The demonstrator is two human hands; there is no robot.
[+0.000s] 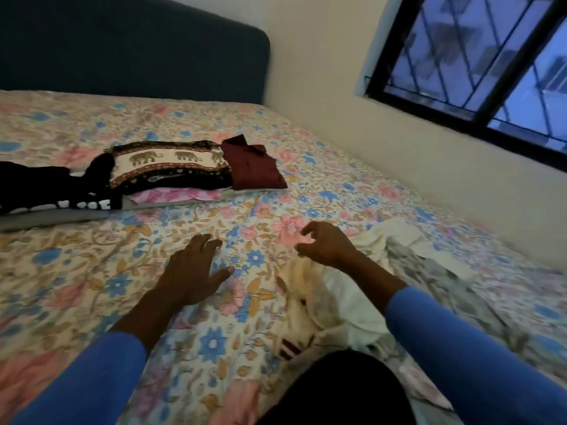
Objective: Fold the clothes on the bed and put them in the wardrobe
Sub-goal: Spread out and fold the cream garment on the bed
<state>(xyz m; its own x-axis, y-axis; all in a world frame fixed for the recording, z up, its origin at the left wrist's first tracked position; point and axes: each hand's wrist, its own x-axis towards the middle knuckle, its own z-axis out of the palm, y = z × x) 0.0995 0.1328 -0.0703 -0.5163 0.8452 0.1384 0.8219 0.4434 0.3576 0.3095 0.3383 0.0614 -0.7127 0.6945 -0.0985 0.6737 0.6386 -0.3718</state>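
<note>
The task looks to be roughly midway. Toward the head of the bed (76, 271) several pieces already lie folded: an elephant-print garment (171, 162) sits on top of a pink floral piece (175, 195), a maroon shirt (254, 167) lies folded just beside them on the right, and to the left a black garment (46, 182) rests on a grey folded piece (52, 217). The black one looks less tidy than the rest, and whether it counts as folded is hard to tell.

Unfolded clothes remain near the person. A crumpled cream garment (343, 305) lies under and beside the right forearm, and a pale grey-patterned cloth (445, 277) spreads out to its right, rumpled.

The left hand (196, 268) lies flat on the floral bedsheet with fingers spread, grasping nothing. The right hand (325, 243) is over the far edge of the cream garment, its fingers half curled and apart from the thumb, with nothing held in it. It seems poised to take up the cream piece.

So what is left, by my reading: fold at least the cream garment and the grey-patterned cloth, then carry everything to the wardrobe, which is not in view. Nothing appears to have been put away yet.
</note>
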